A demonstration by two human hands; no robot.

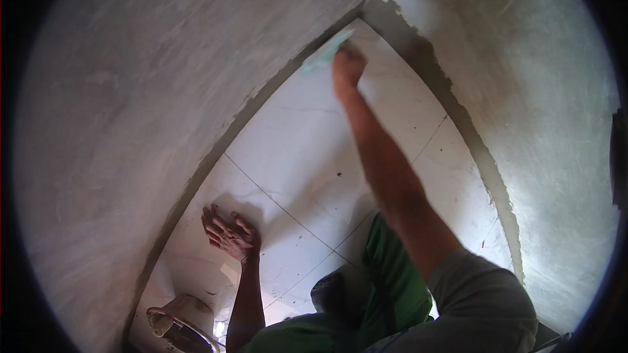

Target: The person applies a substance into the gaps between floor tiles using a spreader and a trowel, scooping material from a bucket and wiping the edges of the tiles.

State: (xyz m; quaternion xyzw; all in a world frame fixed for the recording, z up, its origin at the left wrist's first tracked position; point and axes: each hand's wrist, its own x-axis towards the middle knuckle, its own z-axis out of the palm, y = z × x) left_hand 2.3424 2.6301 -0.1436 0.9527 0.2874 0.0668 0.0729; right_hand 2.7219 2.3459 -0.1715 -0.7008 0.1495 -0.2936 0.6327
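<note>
My right hand (pixel 348 65) is closed on a pale green flat object (pixel 318 59), blurred, near the far corner of the white marble-look tiles (pixel 294 124). Just beyond it, a strip of grey cement (pixel 445 76) runs along the base of the walls. My left hand (pixel 230 232) rests on the tiles at the lower left, fingers apart and holding nothing, close to the left wall's edge.
Plastered walls (pixel 124 91) rise on both sides and meet at the far corner. A pale bucket (pixel 193 317) stands at the lower left, beside my left forearm. My green-clad leg (pixel 392 268) is on the tiles at the bottom middle.
</note>
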